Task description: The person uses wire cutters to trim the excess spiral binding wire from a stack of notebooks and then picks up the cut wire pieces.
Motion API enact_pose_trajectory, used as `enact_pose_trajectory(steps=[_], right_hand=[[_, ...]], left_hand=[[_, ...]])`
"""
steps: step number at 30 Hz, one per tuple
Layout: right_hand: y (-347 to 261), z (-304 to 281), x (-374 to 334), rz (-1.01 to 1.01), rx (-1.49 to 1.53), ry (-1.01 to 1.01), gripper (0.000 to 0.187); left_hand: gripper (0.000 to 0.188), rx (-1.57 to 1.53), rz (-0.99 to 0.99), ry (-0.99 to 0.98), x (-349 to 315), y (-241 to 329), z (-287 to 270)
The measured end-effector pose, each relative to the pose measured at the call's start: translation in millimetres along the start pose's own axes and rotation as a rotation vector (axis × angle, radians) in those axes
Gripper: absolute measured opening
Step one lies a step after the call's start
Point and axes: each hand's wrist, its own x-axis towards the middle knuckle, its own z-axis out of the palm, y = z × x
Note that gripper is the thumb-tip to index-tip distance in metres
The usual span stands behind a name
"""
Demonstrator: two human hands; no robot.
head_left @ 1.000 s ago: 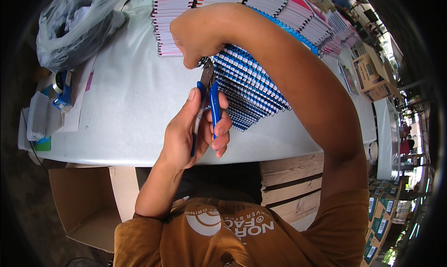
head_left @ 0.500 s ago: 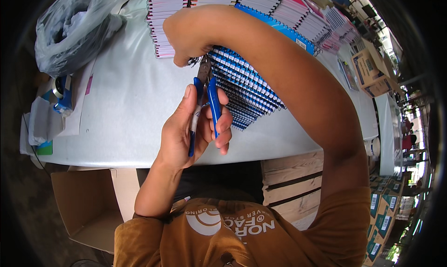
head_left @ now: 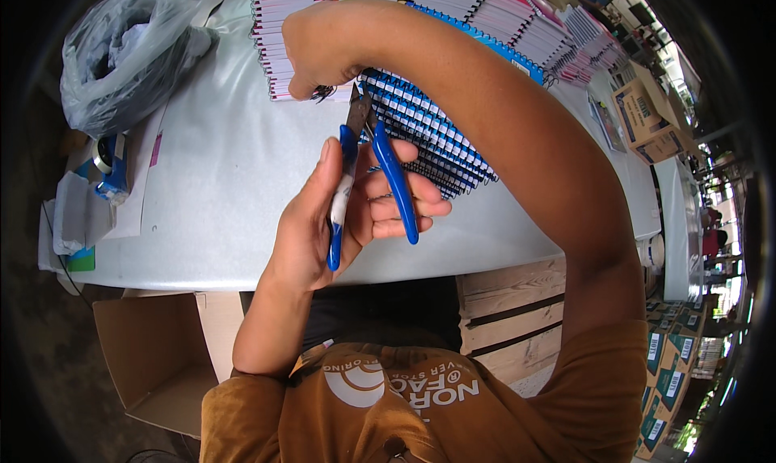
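Observation:
In my left hand (head_left: 305,220), palm up, lies a pair of cutting pliers (head_left: 395,184) with blue handles, one wrapped in white tape. The handles are spread, with my thumb by one and my fingers behind the other. Its jaws point away from me, beside a stack of blue spiral-bound notebooks (head_left: 436,132). My right arm reaches across above that stack. My right hand (head_left: 319,47) is curled near the pliers' tip, its fingers mostly hidden; dark curled wire (head_left: 323,92) shows just under it. What it grips cannot be made out.
More notebook stacks (head_left: 279,51) line the far side of the grey-white table (head_left: 218,180). At left are a clear plastic bag (head_left: 129,67) and a blue tape dispenser (head_left: 113,172). Cardboard boxes stand below left (head_left: 153,350) and at far right (head_left: 647,115).
The pliers' handles have spread wider as my left fingers loosened and straightened. My right hand has risen slightly away from the pliers' tip.

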Motion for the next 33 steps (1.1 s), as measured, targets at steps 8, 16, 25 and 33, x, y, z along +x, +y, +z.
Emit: enact_pose_trajectory(steps=[8, 16, 25, 33], right_hand=[[-1, -4, -6, 0.028, 0.076, 0.031, 0.029], [-2, -3, -4, 0.038, 0.064, 0.070, 0.033], [-4, -2, -4, 0.071, 0.028, 0.087, 0.034], [-4, -2, -2, 0.049, 0.082, 0.137, 0.037]], left_hand=[[0.053, -0.046, 0.061, -0.014, 1, 3, -3], [0.062, -0.016, 0.014, -0.066, 8, 5, 3], [0.063, -0.085, -0.019, -0.087, 5, 6, 2], [0.062, -0.238, -0.028, -0.183, 6, 11, -1]])
